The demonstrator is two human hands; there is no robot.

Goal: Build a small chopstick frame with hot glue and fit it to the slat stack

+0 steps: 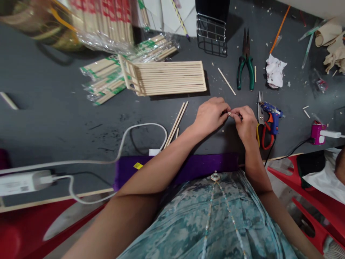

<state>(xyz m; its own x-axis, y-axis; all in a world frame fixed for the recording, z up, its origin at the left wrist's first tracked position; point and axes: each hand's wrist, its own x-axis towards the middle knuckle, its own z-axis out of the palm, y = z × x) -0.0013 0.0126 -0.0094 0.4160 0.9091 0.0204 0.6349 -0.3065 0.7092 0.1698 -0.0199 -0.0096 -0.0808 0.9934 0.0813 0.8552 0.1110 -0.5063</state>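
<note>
My left hand (211, 113) and my right hand (245, 122) meet over the grey table, fingertips pinched together. Between them is a tiny whitish piece, too small to name. A little frame of wooden sticks (171, 77), like a bed with a raised end, lies beyond my left hand. Close to my left forearm are loose wooden sticks (176, 124). One thin stick (226, 82) rests above my hands. Just right of my right hand, scissors (261, 111) lie partly under a blue glue gun (273, 117).
Green-handled pliers (245, 68), crumpled paper (275, 71) and a wire basket (211, 30) are at the back. Packs of chopsticks (107, 79) lie left. A white cable (126, 136) loops by my left forearm. A pink plug adapter (318, 134) sits right, near another person's arm (341, 163).
</note>
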